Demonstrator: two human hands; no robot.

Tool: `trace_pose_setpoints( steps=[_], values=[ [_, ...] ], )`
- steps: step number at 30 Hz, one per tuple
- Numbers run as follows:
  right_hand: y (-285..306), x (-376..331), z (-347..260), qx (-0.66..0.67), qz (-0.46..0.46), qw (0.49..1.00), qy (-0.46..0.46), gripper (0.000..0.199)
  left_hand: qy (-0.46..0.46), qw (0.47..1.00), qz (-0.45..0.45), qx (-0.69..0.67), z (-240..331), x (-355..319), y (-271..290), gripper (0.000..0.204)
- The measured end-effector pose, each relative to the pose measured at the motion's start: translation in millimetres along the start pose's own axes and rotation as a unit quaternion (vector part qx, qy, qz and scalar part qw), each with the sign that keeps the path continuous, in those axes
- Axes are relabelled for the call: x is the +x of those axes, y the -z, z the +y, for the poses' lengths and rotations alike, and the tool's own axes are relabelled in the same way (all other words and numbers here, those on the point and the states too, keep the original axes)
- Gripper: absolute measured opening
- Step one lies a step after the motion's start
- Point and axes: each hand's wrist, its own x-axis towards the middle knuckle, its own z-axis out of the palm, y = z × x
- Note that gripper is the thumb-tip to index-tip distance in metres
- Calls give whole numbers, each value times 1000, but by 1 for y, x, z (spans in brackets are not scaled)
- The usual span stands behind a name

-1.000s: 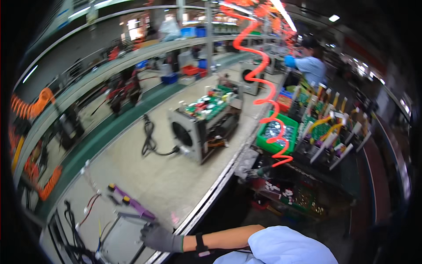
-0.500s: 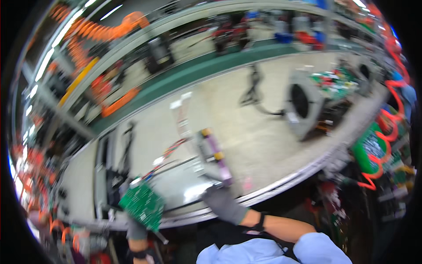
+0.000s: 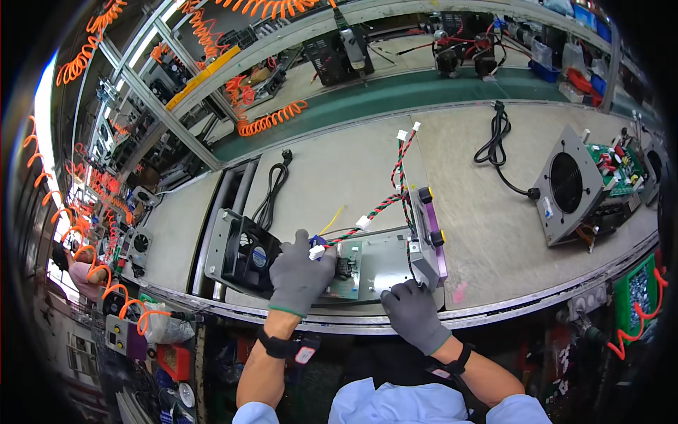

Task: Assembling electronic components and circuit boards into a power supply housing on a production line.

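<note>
A metal chassis [image 3: 385, 272] lies before me, with a black fan [image 3: 259, 256] at its left end and a purple-edged front panel [image 3: 432, 244] with black knobs at its right. My left hand [image 3: 300, 275], in a grey glove, grips the left part of a green circuit board [image 3: 349, 283] low over the chassis base. Its fingertips are partly hidden among wires. Twisted red, green and black wires [image 3: 385, 205] with white connectors run from beside this hand toward the panel. My right hand [image 3: 412, 314], also gloved, has its fingers curled on the chassis's near edge beside the panel.
To the right stands another fan unit [image 3: 565, 184] with an exposed board and a black power cord [image 3: 494, 138]. A second black cord [image 3: 274, 191] lies behind the chassis. Rollers [image 3: 233, 205] cross the bench at left. Orange coiled hoses [image 3: 272, 120] hang around; a person [image 3: 88, 272] is far left.
My view has swung left. The green circuit board, held up at the bench's near edge before, is now down in the chassis with my left hand on it. My right hand stays by the panel.
</note>
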Motion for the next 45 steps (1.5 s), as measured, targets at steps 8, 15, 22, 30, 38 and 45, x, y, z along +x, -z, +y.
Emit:
trace_pose_setpoints(
  steps=[8,15,22,30,38,45],
  values=[
    [2,2,0,-6,-4,1000,9,11,8,998,-61,-3,10,14,-18,57],
    [-3,4,-3,-4,1,1000,0,8,20,997,-76,3,12,13,-21,61],
    [13,15,-16,6,-3,1000,-17,17,-12,998,-63,6,11,14,-21,61],
    [-39,41,10,109,24,994,-17,43,-234,962,8,139,-17,5,-52,40],
    [-68,49,28,-435,-88,889,109,44,-294,947,-24,-128,-8,7,-25,51],
    [-92,45,31,-750,-144,583,276,51,-338,938,73,-33,-10,20,-42,34]
  ],
)
